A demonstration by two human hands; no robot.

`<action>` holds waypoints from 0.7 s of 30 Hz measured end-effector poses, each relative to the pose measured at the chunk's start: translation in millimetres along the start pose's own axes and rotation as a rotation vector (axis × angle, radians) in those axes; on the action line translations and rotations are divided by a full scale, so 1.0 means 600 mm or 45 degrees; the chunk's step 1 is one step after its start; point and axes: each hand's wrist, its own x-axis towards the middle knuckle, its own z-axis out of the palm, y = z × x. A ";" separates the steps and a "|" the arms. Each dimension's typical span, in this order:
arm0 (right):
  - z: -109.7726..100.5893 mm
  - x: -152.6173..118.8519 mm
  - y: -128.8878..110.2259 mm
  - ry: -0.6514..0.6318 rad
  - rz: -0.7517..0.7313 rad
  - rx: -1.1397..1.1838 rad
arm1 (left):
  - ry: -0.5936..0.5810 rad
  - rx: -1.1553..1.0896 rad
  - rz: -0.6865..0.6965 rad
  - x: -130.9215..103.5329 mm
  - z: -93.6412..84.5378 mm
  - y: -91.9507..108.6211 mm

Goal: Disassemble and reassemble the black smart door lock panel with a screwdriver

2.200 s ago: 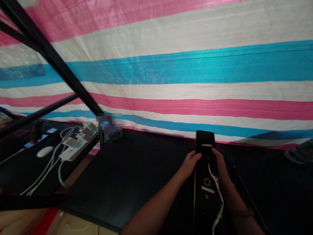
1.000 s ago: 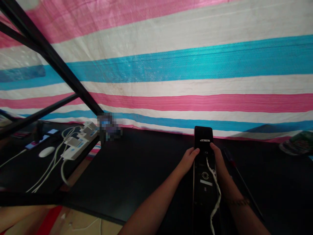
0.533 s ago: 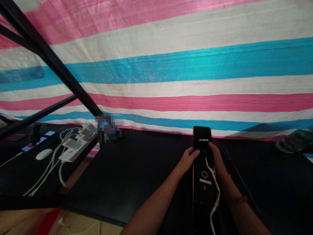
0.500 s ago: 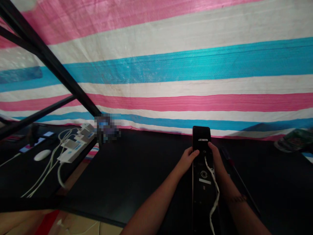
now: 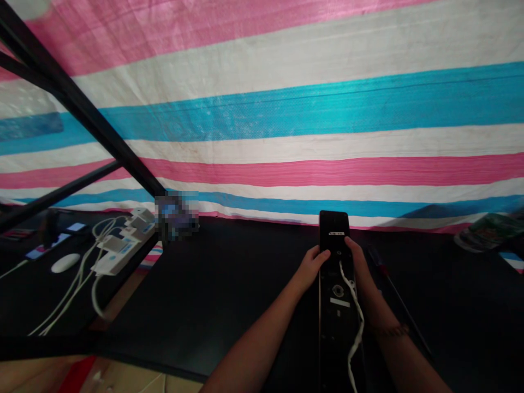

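A long, narrow black device with small pale labels stands out over the black table, its far end near the striped sheet. My left hand grips its left edge, thumb on the upper face. On the opposite edge, my right hand holds it with the thumb near the top; the other fingers are hidden behind. A twisted white cable runs from the device's face down toward me. Right of my right hand, a long thin screwdriver with a dark and red handle lies on the table.
At left are a white power strip with plugs and cables, a white mouse and a lit phone. A black metal frame slants across. A clear-and-green plastic item lies at right, before the striped sheet.
The whole view has shifted slightly, so everything appears a little further left. Both hands keep their hold on the black device.
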 end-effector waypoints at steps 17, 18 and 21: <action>-0.005 0.001 0.005 0.012 0.046 -0.023 | 0.017 -0.038 -0.018 0.003 0.001 -0.005; -0.005 0.001 0.005 0.012 0.035 -0.027 | 0.016 -0.038 -0.019 0.003 0.001 -0.005; -0.005 0.003 0.007 0.007 -0.009 -0.038 | 0.019 -0.040 -0.023 0.003 0.001 -0.005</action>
